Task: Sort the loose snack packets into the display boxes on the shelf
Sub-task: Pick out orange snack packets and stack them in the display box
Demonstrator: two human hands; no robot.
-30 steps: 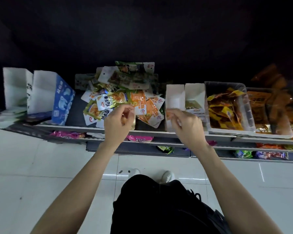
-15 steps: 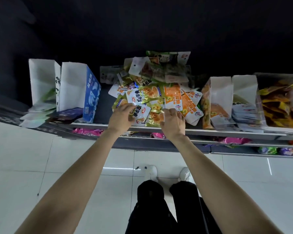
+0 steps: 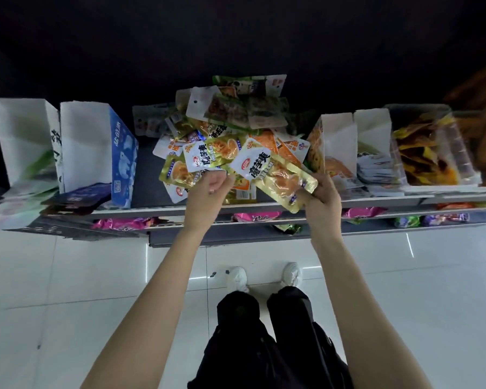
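Note:
A heap of loose snack packets lies in the middle of the grey shelf. My right hand grips a gold-and-white packet by its lower end, lifted slightly over the heap's front right. My left hand pinches the bottom edge of another gold-and-white packet at the heap's front. White display boxes with packets inside stand right of the heap. A blue-and-white box and a white box stand to the left.
A clear plastic bin of yellow-orange packets sits at the far right of the shelf. Pink and green packets show on the lower shelf. White floor tiles and my white shoes are below.
Both hands were pressed on the heap's front half a second ago. Now my right hand has lifted a gold-and-white packet toward the right, and my left hand holds another packet's edge.

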